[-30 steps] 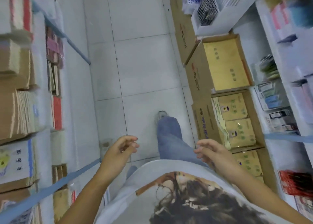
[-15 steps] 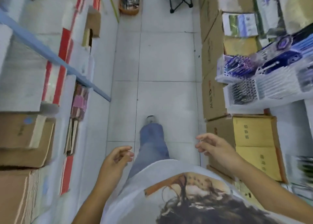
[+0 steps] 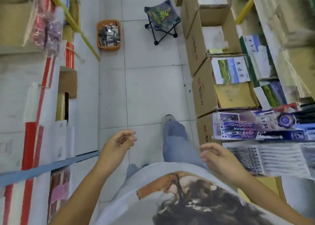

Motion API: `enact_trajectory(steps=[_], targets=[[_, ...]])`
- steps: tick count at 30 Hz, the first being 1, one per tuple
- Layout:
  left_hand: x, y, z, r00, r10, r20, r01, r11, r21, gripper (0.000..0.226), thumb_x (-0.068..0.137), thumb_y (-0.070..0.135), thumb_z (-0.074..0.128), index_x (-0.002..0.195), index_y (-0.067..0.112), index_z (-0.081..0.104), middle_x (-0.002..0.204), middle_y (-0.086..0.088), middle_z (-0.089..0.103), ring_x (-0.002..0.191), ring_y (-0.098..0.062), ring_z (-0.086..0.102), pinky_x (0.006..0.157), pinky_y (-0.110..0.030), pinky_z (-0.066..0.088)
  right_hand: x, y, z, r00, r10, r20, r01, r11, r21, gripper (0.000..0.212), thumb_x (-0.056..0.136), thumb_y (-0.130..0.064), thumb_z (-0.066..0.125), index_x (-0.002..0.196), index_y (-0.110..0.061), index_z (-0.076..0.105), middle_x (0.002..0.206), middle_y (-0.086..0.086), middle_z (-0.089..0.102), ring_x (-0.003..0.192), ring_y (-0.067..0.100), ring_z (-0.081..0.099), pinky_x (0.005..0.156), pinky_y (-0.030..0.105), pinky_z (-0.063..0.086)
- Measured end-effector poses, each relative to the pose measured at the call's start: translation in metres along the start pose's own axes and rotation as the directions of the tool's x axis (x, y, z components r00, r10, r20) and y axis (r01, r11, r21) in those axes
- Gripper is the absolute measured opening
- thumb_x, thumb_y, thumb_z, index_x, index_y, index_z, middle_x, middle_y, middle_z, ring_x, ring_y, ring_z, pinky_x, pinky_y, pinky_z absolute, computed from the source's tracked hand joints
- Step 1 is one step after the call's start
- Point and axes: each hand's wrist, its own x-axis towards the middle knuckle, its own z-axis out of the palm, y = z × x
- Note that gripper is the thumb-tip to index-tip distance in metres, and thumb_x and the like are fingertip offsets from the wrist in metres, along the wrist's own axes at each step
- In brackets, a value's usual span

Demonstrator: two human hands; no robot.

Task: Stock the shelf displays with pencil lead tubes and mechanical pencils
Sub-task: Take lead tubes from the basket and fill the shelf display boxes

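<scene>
I am walking down a narrow shop aisle with both hands held in front of my waist. My left hand point(image 3: 117, 144) hangs with loosely curled fingers and holds nothing. My right hand point(image 3: 216, 155) is the same, empty and relaxed. An orange basket point(image 3: 109, 46) filled with small dark packets stands on the floor ahead at the left. To my right, white display trays point(image 3: 272, 156) hold rows of pens or pencils, with blue and purple pen packs point(image 3: 238, 127) just above them.
A small folding stool point(image 3: 162, 20) stands in the aisle beyond the basket. Open cardboard boxes point(image 3: 201, 91) of books line the right side. Shelves with boxes and red-and-white packs point(image 3: 34, 105) run along the left. White tiled floor point(image 3: 150, 91) lies between.
I have stepped forward along the aisle; the basket and stool have come into view and drawn closer. Both hands stay empty in front of me.
</scene>
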Motion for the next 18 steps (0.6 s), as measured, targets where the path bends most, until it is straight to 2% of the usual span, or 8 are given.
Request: enact_trajectory(steps=[2,5,8,11,15,18], targets=[[0.040,0.030,0.004,1.000,-0.003,-0.018,0.003,1.000,-0.013,0.015,0.099,0.015,0.060,0.103,0.026,0.070,0.092,0.012,0.076,0.084,-0.007,0.071,0.074,-0.016,0.053,0.043,-0.039,-0.017,1.000,0.001,0.015,0.000,0.999,-0.038,0.017,0.094,-0.005,0.057,0.109,-0.010,0.064,0.095,0.015,0.072,0.086,0.028,0.065,0.089,0.044,0.050],[0.082,0.074,0.007,0.997,-0.046,-0.060,0.042,0.997,-0.069,0.017,0.100,0.012,0.058,0.103,0.024,0.070,0.092,0.010,0.076,0.083,-0.006,0.071,0.073,-0.014,0.054,0.102,-0.112,-0.041,0.997,-0.019,0.076,0.027,0.995,-0.100,0.017,0.093,-0.008,0.060,0.108,-0.013,0.065,0.091,0.009,0.073,0.084,0.022,0.066,0.080,0.037,0.051],[0.119,0.113,0.001,0.989,-0.108,-0.099,0.094,0.986,-0.137,0.017,0.100,0.009,0.059,0.102,0.023,0.070,0.090,0.007,0.077,0.084,-0.007,0.071,0.076,-0.018,0.054,0.152,-0.192,-0.055,0.990,-0.049,0.133,0.067,0.988,-0.139,0.018,0.094,-0.006,0.057,0.105,-0.017,0.066,0.091,0.009,0.073,0.089,0.028,0.067,0.087,0.043,0.051],[0.158,0.139,-0.015,0.973,-0.166,-0.163,0.132,0.971,-0.201,0.017,0.099,0.009,0.059,0.101,0.023,0.070,0.091,0.002,0.077,0.084,-0.010,0.072,0.079,-0.021,0.052,0.198,-0.266,-0.053,0.979,-0.069,0.190,0.101,0.981,-0.163,0.020,0.095,-0.007,0.054,0.102,-0.021,0.066,0.090,0.006,0.074,0.092,0.029,0.067,0.092,0.044,0.050],[0.226,0.164,-0.042,0.953,-0.198,-0.230,0.147,0.964,-0.222,0.018,0.098,0.010,0.060,0.102,0.024,0.070,0.092,0.002,0.077,0.082,-0.009,0.073,0.083,-0.027,0.054,0.265,-0.348,-0.034,0.966,-0.094,0.242,0.151,0.962,-0.227,0.019,0.097,-0.011,0.053,0.102,-0.025,0.065,0.092,0.001,0.073,0.085,0.016,0.068,0.085,0.033,0.051],[0.286,0.187,-0.068,0.959,-0.189,-0.209,0.155,0.973,-0.170,0.018,0.100,0.014,0.058,0.104,0.028,0.068,0.093,0.009,0.076,0.083,-0.005,0.072,0.084,-0.029,0.055,0.307,-0.405,-0.018,0.971,-0.098,0.219,0.148,0.962,-0.228,0.018,0.096,-0.011,0.054,0.104,-0.023,0.066,0.093,0.002,0.073,0.080,0.010,0.067,0.075,0.023,0.051]])
